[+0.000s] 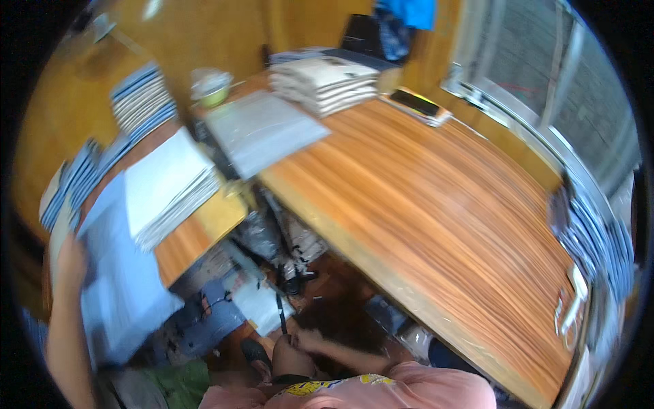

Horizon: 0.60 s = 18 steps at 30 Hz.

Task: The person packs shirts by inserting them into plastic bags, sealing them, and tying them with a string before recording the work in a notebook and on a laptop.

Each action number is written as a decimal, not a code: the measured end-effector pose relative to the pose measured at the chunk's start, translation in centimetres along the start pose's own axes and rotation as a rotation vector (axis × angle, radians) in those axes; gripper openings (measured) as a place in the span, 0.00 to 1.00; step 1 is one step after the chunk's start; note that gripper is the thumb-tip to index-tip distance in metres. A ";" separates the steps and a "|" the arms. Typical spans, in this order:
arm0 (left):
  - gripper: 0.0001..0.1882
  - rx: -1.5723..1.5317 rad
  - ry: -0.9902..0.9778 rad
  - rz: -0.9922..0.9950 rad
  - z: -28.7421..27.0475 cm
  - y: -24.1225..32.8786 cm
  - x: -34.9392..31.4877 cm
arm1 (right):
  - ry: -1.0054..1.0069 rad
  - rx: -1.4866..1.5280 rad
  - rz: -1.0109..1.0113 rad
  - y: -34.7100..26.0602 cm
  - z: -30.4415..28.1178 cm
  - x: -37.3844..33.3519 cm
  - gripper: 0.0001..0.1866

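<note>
My left hand (72,259) reaches out at the far left, at the edge of a light blue cloth (119,266) and just below a pale beige piece of cloth (61,221). Motion blur hides its fingers, so a grip cannot be made out. The blue cloth drapes over the left table's near edge, beside a pile of white sheets (170,180). My right hand (308,339) is low in the middle, close to my knee and below the big table's edge. It is small and smeared, and its fingers do not show clearly.
Folded blue and beige cloths (143,99) are stacked at the back left. The striped wooden table (422,198) bears clear plastic sheets (266,129), folded beige cloths (327,82), a phone (414,102) and a white handled object (576,296). Folded blue garments (589,232) line the right side.
</note>
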<state>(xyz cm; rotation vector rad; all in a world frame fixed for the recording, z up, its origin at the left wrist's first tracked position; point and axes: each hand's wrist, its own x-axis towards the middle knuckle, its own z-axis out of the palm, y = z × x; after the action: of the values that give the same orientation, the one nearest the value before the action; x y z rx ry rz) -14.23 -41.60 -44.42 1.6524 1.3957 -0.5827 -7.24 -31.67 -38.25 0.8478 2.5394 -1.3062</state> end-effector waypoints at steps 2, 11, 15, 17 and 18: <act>0.27 0.003 -0.073 0.017 -0.8 0.6 -2.3 | -0.089 0.202 0.023 -1.4 1.2 -3.9 0.14; 0.28 0.162 -0.408 0.360 -10.9 14.2 -10.6 | -0.158 0.900 0.182 -5.6 -9.1 -26.6 0.16; 0.29 0.209 -0.506 0.488 -18.7 19.7 -15.8 | -0.085 1.031 0.105 -10.5 -14.3 -35.1 0.18; 0.29 0.190 -0.450 0.507 -23.2 20.7 -17.2 | -0.020 1.018 0.068 -13.1 -19.3 -39.0 0.19; 0.30 0.128 -0.346 0.496 -25.2 20.1 -17.9 | -0.017 0.954 0.088 -15.3 -23.4 -41.0 0.22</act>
<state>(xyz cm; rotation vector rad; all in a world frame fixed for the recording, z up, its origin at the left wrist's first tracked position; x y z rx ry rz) -4.34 -29.95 -10.89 1.8103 0.6770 -0.6343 20.69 -37.07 2.34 1.0307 1.7353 -2.4922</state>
